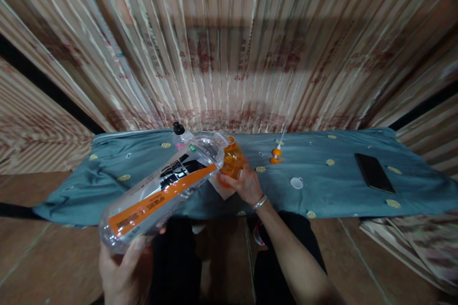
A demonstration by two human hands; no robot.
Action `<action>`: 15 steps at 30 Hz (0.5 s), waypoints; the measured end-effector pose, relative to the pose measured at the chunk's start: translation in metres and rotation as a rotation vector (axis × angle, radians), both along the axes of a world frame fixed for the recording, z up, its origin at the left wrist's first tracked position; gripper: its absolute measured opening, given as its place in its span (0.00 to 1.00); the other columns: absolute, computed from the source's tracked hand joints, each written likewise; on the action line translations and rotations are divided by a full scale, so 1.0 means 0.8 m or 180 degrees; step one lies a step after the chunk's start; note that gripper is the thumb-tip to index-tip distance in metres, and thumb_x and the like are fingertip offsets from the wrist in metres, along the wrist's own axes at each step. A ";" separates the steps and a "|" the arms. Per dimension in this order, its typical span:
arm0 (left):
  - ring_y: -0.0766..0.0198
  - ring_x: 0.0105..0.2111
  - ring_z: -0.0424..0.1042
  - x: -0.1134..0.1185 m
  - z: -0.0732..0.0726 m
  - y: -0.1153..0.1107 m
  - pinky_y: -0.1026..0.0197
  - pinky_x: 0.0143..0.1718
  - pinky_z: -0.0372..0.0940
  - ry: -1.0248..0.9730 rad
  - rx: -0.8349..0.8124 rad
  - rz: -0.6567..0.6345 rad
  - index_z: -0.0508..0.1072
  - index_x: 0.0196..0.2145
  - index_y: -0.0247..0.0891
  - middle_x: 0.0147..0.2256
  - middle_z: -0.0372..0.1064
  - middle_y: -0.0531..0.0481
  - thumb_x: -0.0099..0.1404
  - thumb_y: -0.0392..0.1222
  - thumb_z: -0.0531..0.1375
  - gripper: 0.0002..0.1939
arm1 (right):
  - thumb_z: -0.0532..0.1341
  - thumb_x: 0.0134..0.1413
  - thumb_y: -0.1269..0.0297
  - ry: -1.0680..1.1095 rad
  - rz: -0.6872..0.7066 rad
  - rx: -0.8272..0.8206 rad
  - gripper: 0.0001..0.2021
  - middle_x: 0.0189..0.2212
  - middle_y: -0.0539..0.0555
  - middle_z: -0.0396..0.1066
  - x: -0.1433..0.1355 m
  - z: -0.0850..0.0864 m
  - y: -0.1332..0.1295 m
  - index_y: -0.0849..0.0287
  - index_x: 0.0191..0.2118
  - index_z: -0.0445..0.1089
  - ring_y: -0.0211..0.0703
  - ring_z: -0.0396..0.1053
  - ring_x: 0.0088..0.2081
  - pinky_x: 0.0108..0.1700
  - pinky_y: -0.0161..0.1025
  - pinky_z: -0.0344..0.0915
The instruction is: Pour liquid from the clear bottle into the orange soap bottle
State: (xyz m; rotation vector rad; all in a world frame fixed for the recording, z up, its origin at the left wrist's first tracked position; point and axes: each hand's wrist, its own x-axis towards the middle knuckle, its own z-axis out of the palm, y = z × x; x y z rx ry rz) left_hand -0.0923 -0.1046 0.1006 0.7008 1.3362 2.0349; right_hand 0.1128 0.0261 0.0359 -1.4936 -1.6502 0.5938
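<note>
A large clear plastic bottle [161, 195] with an orange, black and white label lies tilted across the view. My left hand [127, 267] is closed around its lower end. The bottle's mouth meets the top of a small orange see-through bottle [232, 159], whose own pump is off. My right hand [246, 183] grips this orange bottle from the right side. Beneath it, a pale sheet of paper [223, 188] lies on the cloth. To the right rests an orange pump head [276, 154] with a clear tube, and nearby a small white disc [296, 182].
A teal patterned cloth [315, 176] covers the narrow table. Toward its right end lies a dark phone [374, 172]. Behind the large bottle stands a clear bottle with a black top [178, 127]. A striped curtain [222, 47] hangs close behind the table.
</note>
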 end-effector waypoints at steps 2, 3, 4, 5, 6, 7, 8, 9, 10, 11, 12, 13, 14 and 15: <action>0.59 0.32 0.71 0.001 0.000 0.000 0.61 0.29 0.71 0.0068 0.0020 -0.0023 0.76 0.44 0.43 0.36 0.74 0.50 0.43 0.42 0.71 0.27 | 0.69 0.42 0.54 0.0023 -0.0018 0.0018 0.35 0.43 0.61 0.76 0.000 -0.001 0.000 0.61 0.54 0.59 0.56 0.76 0.43 0.45 0.50 0.72; 0.59 0.32 0.71 0.001 0.000 0.000 0.60 0.29 0.70 0.0094 0.0035 -0.0042 0.76 0.45 0.43 0.37 0.74 0.49 0.44 0.42 0.71 0.27 | 0.70 0.41 0.54 0.0028 -0.0020 0.0017 0.34 0.43 0.61 0.76 0.000 -0.001 0.000 0.61 0.54 0.59 0.56 0.76 0.44 0.45 0.50 0.72; 0.59 0.32 0.71 0.002 0.000 0.000 0.60 0.29 0.70 0.0113 0.0055 -0.0058 0.76 0.45 0.43 0.37 0.74 0.49 0.45 0.42 0.70 0.26 | 0.70 0.41 0.54 0.0029 -0.0021 0.0009 0.34 0.44 0.61 0.76 0.001 -0.001 0.000 0.60 0.54 0.59 0.56 0.76 0.44 0.45 0.50 0.72; 0.59 0.32 0.71 0.002 0.001 0.000 0.61 0.29 0.70 0.0120 0.0071 -0.0065 0.76 0.45 0.43 0.37 0.74 0.49 0.45 0.42 0.70 0.26 | 0.70 0.41 0.54 0.0030 -0.0018 -0.0005 0.35 0.43 0.60 0.76 0.001 -0.001 0.000 0.60 0.54 0.59 0.56 0.76 0.43 0.45 0.50 0.72; 0.59 0.32 0.71 0.003 0.001 0.000 0.61 0.29 0.70 0.0109 0.0077 -0.0064 0.76 0.45 0.43 0.37 0.74 0.50 0.46 0.42 0.70 0.26 | 0.70 0.41 0.54 0.0037 -0.0017 -0.0020 0.35 0.43 0.60 0.76 0.001 0.000 0.000 0.60 0.54 0.59 0.56 0.76 0.43 0.45 0.50 0.72; 0.60 0.32 0.71 0.003 0.001 0.000 0.61 0.29 0.70 0.0094 0.0079 -0.0048 0.76 0.45 0.43 0.37 0.74 0.50 0.46 0.42 0.70 0.25 | 0.70 0.41 0.54 0.0048 -0.0015 -0.0032 0.34 0.43 0.60 0.76 0.000 0.000 0.000 0.59 0.54 0.59 0.56 0.76 0.43 0.45 0.50 0.72; 0.60 0.32 0.71 0.003 0.001 0.000 0.61 0.29 0.70 0.0066 0.0082 -0.0038 0.77 0.44 0.43 0.36 0.74 0.50 0.45 0.42 0.71 0.25 | 0.70 0.42 0.55 0.0060 -0.0015 -0.0038 0.34 0.43 0.59 0.76 0.000 0.001 -0.001 0.59 0.54 0.59 0.55 0.76 0.43 0.45 0.49 0.72; 0.59 0.32 0.71 0.003 0.001 0.000 0.61 0.29 0.70 0.0036 0.0066 -0.0035 0.77 0.43 0.43 0.35 0.74 0.50 0.44 0.42 0.71 0.25 | 0.69 0.42 0.55 0.0070 -0.0018 -0.0039 0.34 0.43 0.59 0.76 0.000 0.001 -0.001 0.59 0.54 0.59 0.55 0.76 0.43 0.45 0.49 0.72; 0.59 0.31 0.71 0.003 0.001 0.000 0.61 0.29 0.70 0.0027 0.0064 -0.0039 0.77 0.42 0.42 0.35 0.74 0.50 0.43 0.42 0.71 0.25 | 0.69 0.42 0.55 0.0075 -0.0023 -0.0040 0.34 0.43 0.60 0.76 0.000 0.002 -0.001 0.60 0.54 0.59 0.56 0.76 0.43 0.45 0.49 0.72; 0.59 0.31 0.71 0.003 0.001 0.000 0.61 0.28 0.71 0.0024 0.0055 -0.0063 0.77 0.42 0.42 0.34 0.74 0.50 0.42 0.43 0.72 0.26 | 0.69 0.42 0.55 0.0073 -0.0030 -0.0045 0.34 0.43 0.60 0.76 0.000 0.002 -0.001 0.60 0.54 0.59 0.56 0.76 0.44 0.46 0.50 0.72; 0.59 0.31 0.71 0.002 0.000 0.001 0.61 0.28 0.71 0.0029 0.0037 -0.0057 0.77 0.41 0.42 0.34 0.74 0.50 0.41 0.43 0.72 0.26 | 0.69 0.42 0.55 0.0065 -0.0038 -0.0055 0.34 0.43 0.60 0.76 0.001 0.002 -0.001 0.61 0.54 0.60 0.57 0.75 0.44 0.46 0.50 0.72; 0.59 0.31 0.71 0.002 0.000 0.001 0.61 0.28 0.71 0.0029 0.0029 -0.0065 0.77 0.41 0.42 0.34 0.74 0.50 0.41 0.43 0.72 0.26 | 0.69 0.42 0.54 0.0058 -0.0042 -0.0069 0.34 0.43 0.61 0.76 0.001 0.002 -0.001 0.61 0.53 0.60 0.57 0.75 0.44 0.46 0.50 0.72; 0.60 0.30 0.71 0.002 -0.001 0.001 0.61 0.28 0.71 0.0029 0.0030 -0.0077 0.77 0.41 0.41 0.34 0.74 0.50 0.42 0.43 0.72 0.25 | 0.69 0.42 0.54 0.0054 -0.0046 -0.0083 0.34 0.43 0.61 0.76 0.001 0.002 -0.001 0.61 0.53 0.60 0.57 0.75 0.44 0.46 0.50 0.72; 0.60 0.30 0.71 0.002 -0.001 0.002 0.61 0.28 0.71 0.0038 0.0052 -0.0086 0.77 0.41 0.41 0.33 0.74 0.50 0.42 0.43 0.72 0.25 | 0.69 0.42 0.54 0.0049 -0.0047 -0.0096 0.34 0.43 0.61 0.76 0.001 0.002 -0.001 0.61 0.54 0.60 0.57 0.75 0.44 0.46 0.50 0.72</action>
